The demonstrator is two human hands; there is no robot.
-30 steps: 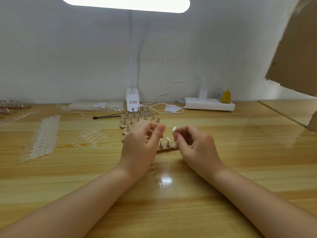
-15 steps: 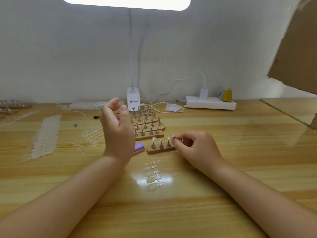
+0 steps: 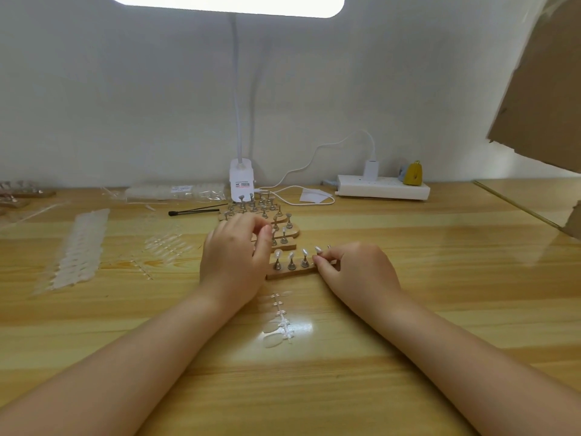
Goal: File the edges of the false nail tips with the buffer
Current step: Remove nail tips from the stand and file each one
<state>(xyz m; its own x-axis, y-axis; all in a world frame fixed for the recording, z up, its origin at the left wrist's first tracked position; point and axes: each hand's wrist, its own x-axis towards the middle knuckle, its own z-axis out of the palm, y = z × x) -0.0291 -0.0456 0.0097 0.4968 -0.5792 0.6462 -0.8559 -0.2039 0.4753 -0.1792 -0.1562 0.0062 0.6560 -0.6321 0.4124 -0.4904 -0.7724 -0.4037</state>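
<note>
Both hands converging at near wooden stand point(image 3: 292, 274); left hand point(image 3: 234, 262) dropping back, fingers curled, contents unclear, buffer hidden; right hand point(image 3: 352, 269) pinching rightmost nail tip point(image 3: 318, 249); filing seemingly pending.

You get bright, even light from the overexposed white lamp panel point(image 3: 226, 3) overhead; its glare pools on the glossy wooden surface point(image 3: 301, 327). Wide-angle bending warps the edges, and detail looks slightly soft.

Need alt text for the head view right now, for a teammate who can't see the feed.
Both hands work at a small wooden nail stand on a wooden desk: the right hand pinches at its right end, and the left hand hovers curled beside it. A strip of clear nail tips lies nearer the person; no buffer is visible.
</note>
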